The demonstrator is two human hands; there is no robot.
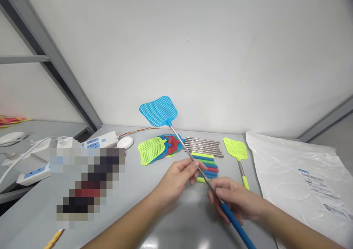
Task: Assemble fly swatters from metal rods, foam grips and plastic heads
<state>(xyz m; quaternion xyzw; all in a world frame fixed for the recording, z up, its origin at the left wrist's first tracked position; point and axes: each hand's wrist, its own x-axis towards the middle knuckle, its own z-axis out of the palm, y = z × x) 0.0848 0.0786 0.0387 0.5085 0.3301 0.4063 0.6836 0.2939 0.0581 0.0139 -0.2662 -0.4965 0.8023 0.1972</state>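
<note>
While the blue swatter [159, 111] stands assembled in my grip, its mesh head up at twelve o'clock and its metal rod slanting down toward five o'clock, I judge the work only partly done: one yellow-green swatter [236, 149] lies finished at two o'clock on the grey table [138, 190], but a heap of loose mesh heads [157, 148] sits at eleven o'clock, with bare metal rods [203, 145] and coloured foam grips [207, 163] just beyond my fingers, so several remain to be put together. My left hand [178, 177] is nearly closed, thumb and fingertips pinching the rod partway along. My right hand [237, 201] is curled loosely round the rod where it meets the blue foam handle [237, 225], fingers bent but not clenched tight. A clear plastic bag [300, 179] lies at three o'clock, and power strips [99, 140] at ten o'clock
</note>
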